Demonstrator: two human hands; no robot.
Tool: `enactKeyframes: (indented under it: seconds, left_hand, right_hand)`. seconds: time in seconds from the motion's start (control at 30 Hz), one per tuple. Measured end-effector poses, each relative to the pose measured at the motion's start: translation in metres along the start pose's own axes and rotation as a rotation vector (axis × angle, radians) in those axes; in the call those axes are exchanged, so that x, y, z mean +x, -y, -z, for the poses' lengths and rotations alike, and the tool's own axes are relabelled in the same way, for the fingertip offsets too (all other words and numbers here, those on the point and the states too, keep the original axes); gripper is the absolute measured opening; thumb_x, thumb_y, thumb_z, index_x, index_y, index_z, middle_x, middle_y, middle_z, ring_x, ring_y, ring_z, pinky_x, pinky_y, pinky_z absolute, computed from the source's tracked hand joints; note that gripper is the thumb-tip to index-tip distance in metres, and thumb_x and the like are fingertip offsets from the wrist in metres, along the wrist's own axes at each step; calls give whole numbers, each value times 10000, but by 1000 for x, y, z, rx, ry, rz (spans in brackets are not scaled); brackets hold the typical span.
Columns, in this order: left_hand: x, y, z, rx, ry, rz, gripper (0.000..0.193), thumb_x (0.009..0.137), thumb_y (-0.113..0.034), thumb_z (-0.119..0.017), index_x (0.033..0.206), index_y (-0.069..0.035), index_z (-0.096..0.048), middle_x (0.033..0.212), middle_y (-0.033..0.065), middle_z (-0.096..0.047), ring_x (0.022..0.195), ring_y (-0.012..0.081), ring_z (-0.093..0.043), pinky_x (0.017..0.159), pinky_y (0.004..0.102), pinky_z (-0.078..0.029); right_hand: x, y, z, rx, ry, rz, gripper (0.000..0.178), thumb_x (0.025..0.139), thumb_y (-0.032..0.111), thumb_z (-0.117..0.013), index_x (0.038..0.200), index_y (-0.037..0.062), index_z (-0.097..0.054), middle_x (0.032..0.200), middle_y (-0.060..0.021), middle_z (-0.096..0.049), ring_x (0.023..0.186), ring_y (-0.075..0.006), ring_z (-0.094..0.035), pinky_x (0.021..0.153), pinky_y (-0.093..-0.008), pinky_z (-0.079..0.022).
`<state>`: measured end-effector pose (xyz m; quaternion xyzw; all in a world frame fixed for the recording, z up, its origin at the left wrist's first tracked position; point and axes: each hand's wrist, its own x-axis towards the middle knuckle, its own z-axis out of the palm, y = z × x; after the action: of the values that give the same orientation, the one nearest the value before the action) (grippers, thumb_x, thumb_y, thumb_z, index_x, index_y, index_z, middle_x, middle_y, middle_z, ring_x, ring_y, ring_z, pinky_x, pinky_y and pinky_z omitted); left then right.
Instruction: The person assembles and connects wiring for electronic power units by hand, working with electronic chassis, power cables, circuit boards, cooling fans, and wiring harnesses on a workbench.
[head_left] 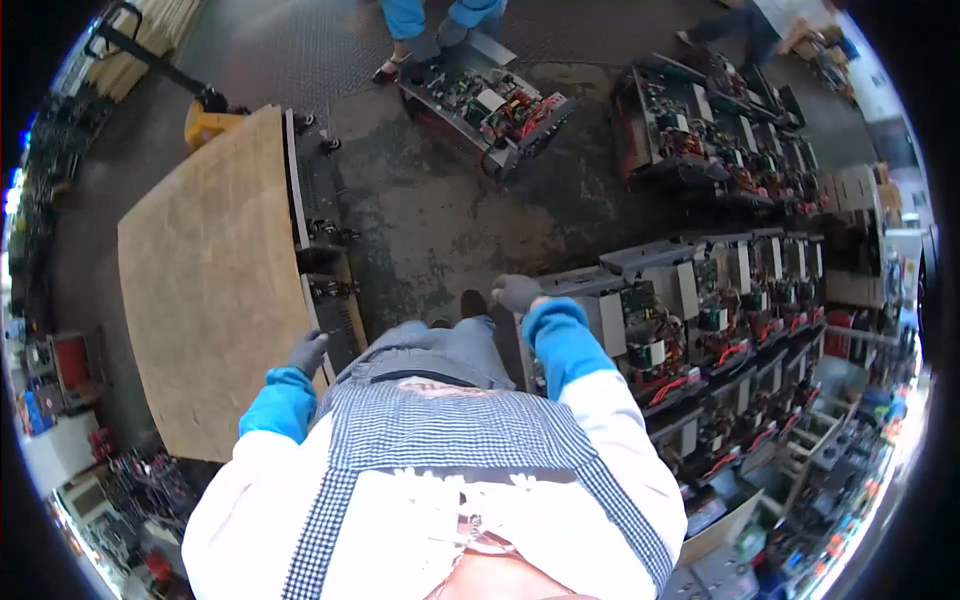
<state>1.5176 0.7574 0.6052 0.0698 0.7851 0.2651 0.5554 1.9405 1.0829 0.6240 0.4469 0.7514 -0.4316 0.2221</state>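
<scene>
Two gloved hands | left [307,351] curled on plywood sheet [215,280] edge | right [516,292] gripping open electronics chassis [640,300] | more units beyond

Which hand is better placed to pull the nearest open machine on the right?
Probably the right hand: it already rests on the top corner of the nearest open machine. The left hand is on the other side, at the edge of the wooden board.

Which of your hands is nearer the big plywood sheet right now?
Left. The left hand is at the plywood sheet's lower right edge, seemingly touching it. The right hand is across the body, on an open metal chassis.
</scene>
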Motion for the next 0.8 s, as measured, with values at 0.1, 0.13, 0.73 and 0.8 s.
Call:
enactKeyframes:
  seconds: [0.1, 0.13, 0.73, 0.8]
  left_hand:
    - [-30, 51, -3, 525, -199, -54, 355, 890, -261, -544, 1161, -40, -603, 1155, 211, -622, 1016, 367, -620, 790, 462, -504]
    - [-42, 63, -6, 1079, -175, -245, 340, 896, -266, -523, 1141, -47, -609, 1162, 239, -612, 1021, 394, -617, 790, 485, -501]
    - [49, -230, -77, -418, -294, 32, 476, 904, -273, -618, 1290, -7, -531, 1183, 111, -617, 1048, 188, -574, 879, 304, -471]
    - [66, -240, -98, -363, -311, 81, 467, 905, -275, -616, 1281, -9, -540, 1184, 111, -620, 1060, 198, -575, 893, 309, -463]
  right_hand:
    - [60, -12, 59, -226, 58, -55, 419, 896, 335, -543, 1227, 83, -586, 1243, -175, -590, 1163, -350, -546, 978, -442, -434]
    - [72, -10, 80, -250, 76, -52, 419, 896, 335, -543, 1227, 83, -586, 1243, -175, -590, 1163, -350, -546, 978, -442, -434]
    - [320, -8, 341, -880, -77, -61, 624, 833, 323, -585, 1395, 129, -397, 1471, -102, -365, 1349, -300, -349, 1116, -470, -263]
    - [353, -38, 345, -1091, -232, 154, 440, 851, 221, -505, 1282, 134, -506, 1342, -114, -493, 1285, -291, -423, 1096, -506, -253]
